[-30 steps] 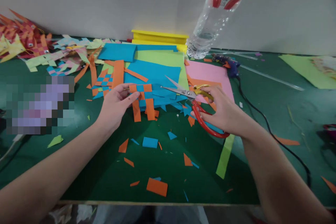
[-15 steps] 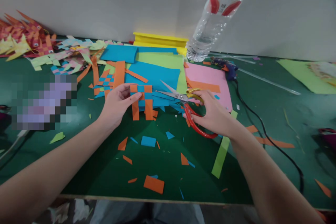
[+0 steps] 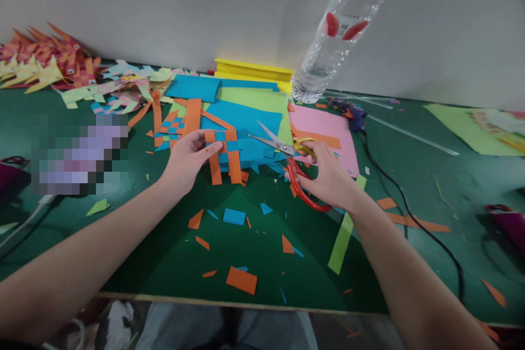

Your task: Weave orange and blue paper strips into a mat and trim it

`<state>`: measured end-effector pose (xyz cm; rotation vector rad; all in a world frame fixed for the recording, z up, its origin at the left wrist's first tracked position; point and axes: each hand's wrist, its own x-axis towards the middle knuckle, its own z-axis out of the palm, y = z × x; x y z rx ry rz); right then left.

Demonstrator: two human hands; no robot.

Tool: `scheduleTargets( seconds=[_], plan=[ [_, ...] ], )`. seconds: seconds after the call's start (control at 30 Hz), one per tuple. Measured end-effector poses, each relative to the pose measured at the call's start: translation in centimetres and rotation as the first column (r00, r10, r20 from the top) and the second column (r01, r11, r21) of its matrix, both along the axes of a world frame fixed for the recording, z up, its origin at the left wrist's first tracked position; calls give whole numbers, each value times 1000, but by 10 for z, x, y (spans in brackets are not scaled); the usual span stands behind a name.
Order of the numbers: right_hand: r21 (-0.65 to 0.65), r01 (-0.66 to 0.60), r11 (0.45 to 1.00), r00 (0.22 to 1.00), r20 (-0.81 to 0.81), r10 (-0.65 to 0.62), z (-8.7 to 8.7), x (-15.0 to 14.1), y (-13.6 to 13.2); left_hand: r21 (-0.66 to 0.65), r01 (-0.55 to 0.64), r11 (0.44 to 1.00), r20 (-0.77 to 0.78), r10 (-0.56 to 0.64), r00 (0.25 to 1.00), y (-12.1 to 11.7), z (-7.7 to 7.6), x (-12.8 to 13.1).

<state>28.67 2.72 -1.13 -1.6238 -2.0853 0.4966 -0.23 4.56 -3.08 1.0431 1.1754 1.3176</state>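
Between the thumb and fingers of my left hand (image 3: pixel 191 156) is a woven paper piece (image 3: pixel 232 146) in orange and blue checks, with two orange strips hanging down from it. My right hand (image 3: pixel 324 172) grips a pair of scissors (image 3: pixel 286 147) with one red and one yellow handle. Their blades are parted and point left toward the woven piece, a small gap away from it. Behind both hands lie blue paper sheets (image 3: pixel 246 116) and a light green sheet (image 3: pixel 241 95). Another checked orange and blue piece (image 3: pixel 174 124) rests just behind my left hand.
A plastic bottle (image 3: pixel 332 49) stands at the back by a yellow folded strip (image 3: pixel 254 70). A glue gun (image 3: pixel 355 115) trails a black cable (image 3: pixel 394 191) on the right. A blurred phone-like object (image 3: pixel 82 158) lies left. Paper scraps (image 3: pixel 241 280) dot the green table (image 3: pixel 164 262).
The whole view has shifted slightly. The woven piece is tilted a little, its strips now slanting. Both hands keep their hold, and the scissor blades remain parted.
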Motion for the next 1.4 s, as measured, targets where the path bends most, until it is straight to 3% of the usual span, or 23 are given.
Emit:
scheduleTargets(
  seconds=[0.17,0.93,1.17,1.4],
  plan=[
    [-146,-66,987,998,-34,61,7,4,-3,-5,-7,1000,36,7,999,1,-2,-2],
    [-194,-67,979,991,-130,42,7,6,-1,52,-113,992,135,105,985,5,-3,-7],
    [-176,-50,983,981,-192,15,10,12,3,35,-35,999,149,29,988,2,-2,-6],
    [-265,-106,959,969,-244,40,14,0,-3,24,51,998,128,-54,990,-4,-4,-2]
  ],
)
